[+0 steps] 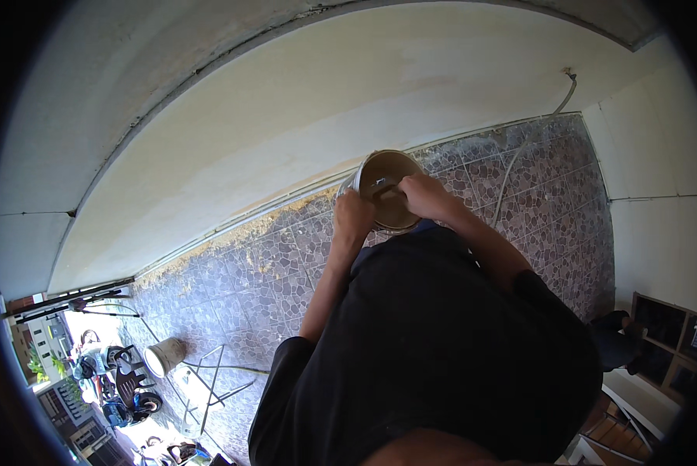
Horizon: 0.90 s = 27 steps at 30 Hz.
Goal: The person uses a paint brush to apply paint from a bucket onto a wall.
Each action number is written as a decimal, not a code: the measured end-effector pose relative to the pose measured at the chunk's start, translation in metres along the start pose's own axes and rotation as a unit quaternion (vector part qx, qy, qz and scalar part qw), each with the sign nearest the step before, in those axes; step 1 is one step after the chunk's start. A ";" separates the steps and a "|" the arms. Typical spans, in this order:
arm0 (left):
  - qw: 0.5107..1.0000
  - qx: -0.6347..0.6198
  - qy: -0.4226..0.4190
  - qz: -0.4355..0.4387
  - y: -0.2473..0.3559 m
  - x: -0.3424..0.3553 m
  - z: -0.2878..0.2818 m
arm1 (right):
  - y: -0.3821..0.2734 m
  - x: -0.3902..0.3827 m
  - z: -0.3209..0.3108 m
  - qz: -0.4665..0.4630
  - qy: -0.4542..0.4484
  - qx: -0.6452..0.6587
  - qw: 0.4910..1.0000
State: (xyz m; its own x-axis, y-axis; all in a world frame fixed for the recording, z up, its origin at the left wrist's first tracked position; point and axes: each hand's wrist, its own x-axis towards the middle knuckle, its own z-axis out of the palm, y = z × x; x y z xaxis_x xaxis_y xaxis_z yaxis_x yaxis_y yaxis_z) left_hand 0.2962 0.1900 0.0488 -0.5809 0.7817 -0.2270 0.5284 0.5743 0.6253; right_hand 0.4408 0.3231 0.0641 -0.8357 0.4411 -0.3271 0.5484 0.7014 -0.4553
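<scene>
A round bucket is in front of my body, near the foot of the wall, with its open mouth facing up toward me. My left hand is closed on the bucket's left rim. Over the near right part of the mouth is my right hand, its fingers curled closed and reaching inside. A dark flat-edged shape lies by those fingers; I cannot tell what it is or whether they grip it. Inside the bucket a small bright patch shows among brownish contents. My hands and shirt hide part of the near rim.
A cream wall rises beyond the bucket above a stone-patterned tile floor. A hose hangs from a tap at right. Left stand a pale bucket, a folding metal frame and motorbikes. A wooden cabinet is at right.
</scene>
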 end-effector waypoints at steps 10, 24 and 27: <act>1.000 -0.009 0.005 0.011 0.004 0.005 -0.004 | 0.002 -0.006 -0.010 0.026 -0.044 0.002 0.999; 1.000 -0.006 -0.001 0.001 0.007 0.010 0.001 | 0.014 -0.006 0.004 0.049 0.001 -0.012 0.999; 1.000 -0.007 -0.005 0.003 0.010 0.008 -0.002 | 0.010 -0.010 -0.001 0.050 -0.024 -0.017 0.998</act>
State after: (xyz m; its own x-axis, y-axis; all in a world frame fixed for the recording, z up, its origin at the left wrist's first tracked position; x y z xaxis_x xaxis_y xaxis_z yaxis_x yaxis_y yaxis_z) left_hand 0.2954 0.2012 0.0545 -0.5705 0.7883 -0.2307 0.5234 0.5654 0.6375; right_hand 0.4549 0.3262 0.0633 -0.7745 0.4824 -0.4093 0.6264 0.6750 -0.3898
